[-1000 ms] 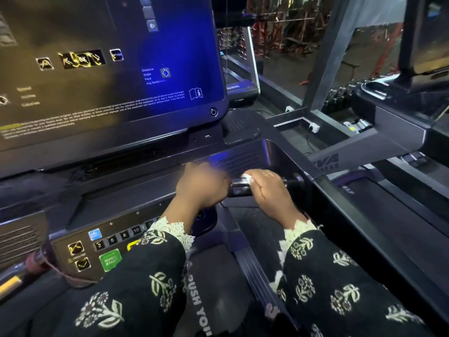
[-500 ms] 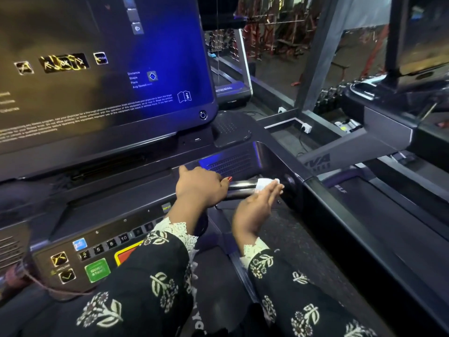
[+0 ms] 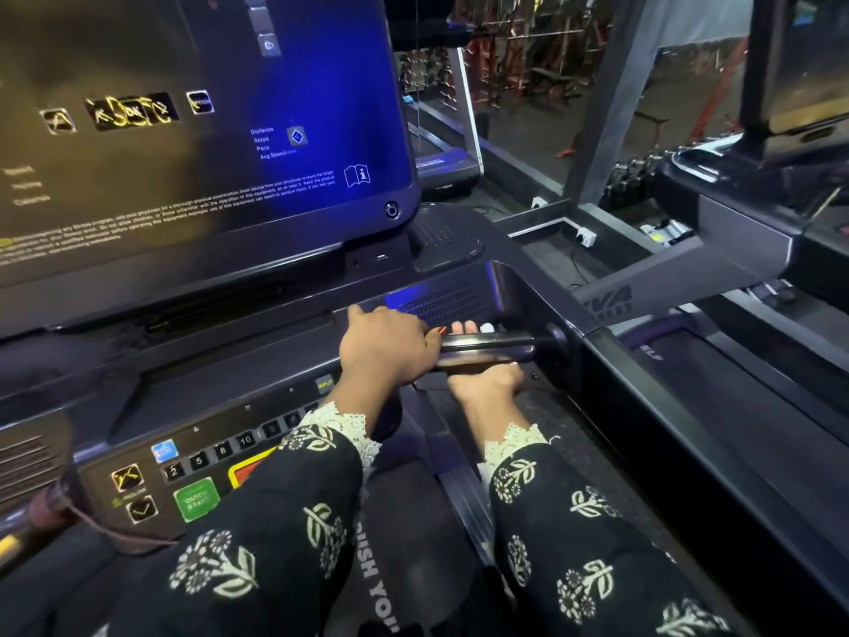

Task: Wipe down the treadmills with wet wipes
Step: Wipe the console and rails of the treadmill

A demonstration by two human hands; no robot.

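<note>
Treadmill console [image 3: 220, 388]; white wipe [image 3: 488, 327] on handlebar [image 3: 496, 346].

The right hand [image 3: 486, 383], on top of the handlebar [image 3: 498, 346] a second ago, now grips it from underneath at 6 o'clock, its fingertips [image 3: 463, 327] curling over at 12 o'clock and pressing the wet wipe [image 3: 488, 327] there
</note>
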